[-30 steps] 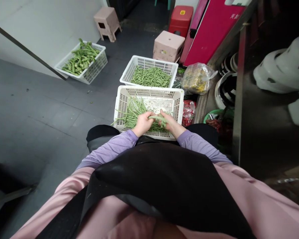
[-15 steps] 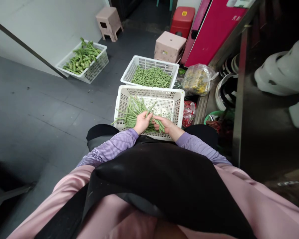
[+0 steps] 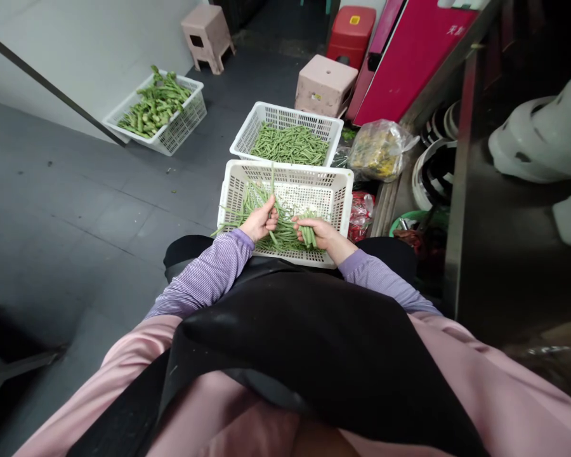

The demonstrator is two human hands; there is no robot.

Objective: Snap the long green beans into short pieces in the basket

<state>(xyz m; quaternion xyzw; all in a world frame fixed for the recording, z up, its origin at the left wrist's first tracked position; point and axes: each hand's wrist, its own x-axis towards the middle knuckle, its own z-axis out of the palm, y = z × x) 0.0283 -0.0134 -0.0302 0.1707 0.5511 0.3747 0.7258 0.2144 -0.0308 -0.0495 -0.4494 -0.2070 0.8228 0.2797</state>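
My left hand is closed on a long green bean that sticks up out of the fist. A bundle of short green bean pieces is gripped in my right hand, a little way to the right. Both hands are over the near white plastic basket. Long green beans lie in its left half and some poke out over the left rim. Small scraps are scattered on the basket's floor to the right. My fingers hide part of the beans.
Behind stands a second white basket of cut beans. A third basket with green stems sits by the wall. Pink stools, a red stool, a bag of yellowish stuff and a steel counter edge are around.
My hands have moved apart, the left one going leftward with a bean now upright in it. The right hand still holds the bundle of pieces. The view has shifted slightly.
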